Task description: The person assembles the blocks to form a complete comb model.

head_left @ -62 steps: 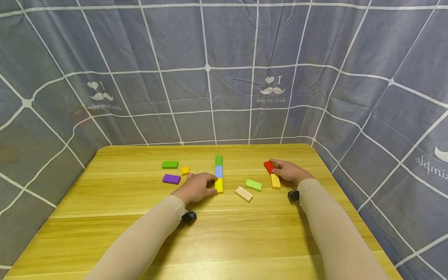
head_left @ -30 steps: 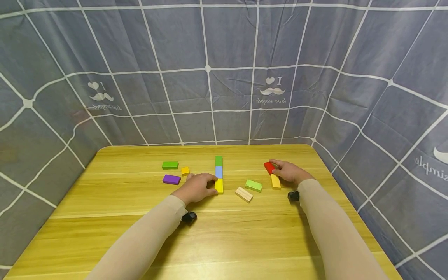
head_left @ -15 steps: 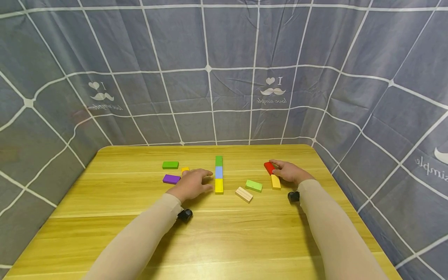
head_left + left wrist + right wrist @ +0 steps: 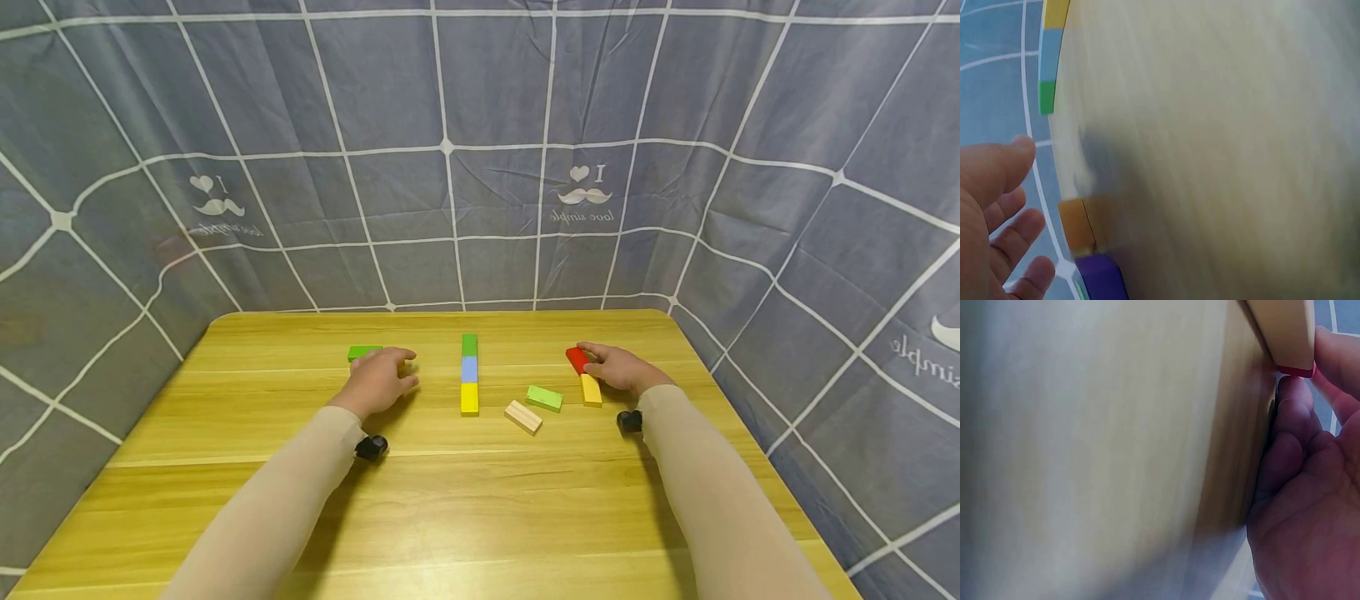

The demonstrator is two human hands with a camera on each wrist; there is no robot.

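My left hand (image 4: 375, 382) is over the left group of blocks with its fingers spread, holding nothing. In the left wrist view a small orange-yellow block (image 4: 1077, 226) and a purple block (image 4: 1102, 278) lie near its fingers; in the head view the hand hides both. A green block (image 4: 364, 352) shows partly behind that hand. At the right, my right hand (image 4: 621, 367) pinches a red block (image 4: 577, 360) between thumb and fingers on the table. An orange-yellow block (image 4: 591, 390) touches the red one's near end.
A straight row of a green block (image 4: 469, 344), a blue block (image 4: 469, 369) and a yellow block (image 4: 469, 400) lies mid-table. Right of it are a light green block (image 4: 543, 397) and a plain wood block (image 4: 522, 417). A grey curtain (image 4: 495, 200) surrounds the wooden table (image 4: 480, 508).
My left hand has come away from the yellow block of the row and moved left, over the orange-yellow and purple blocks. The right hand stays at the red block.
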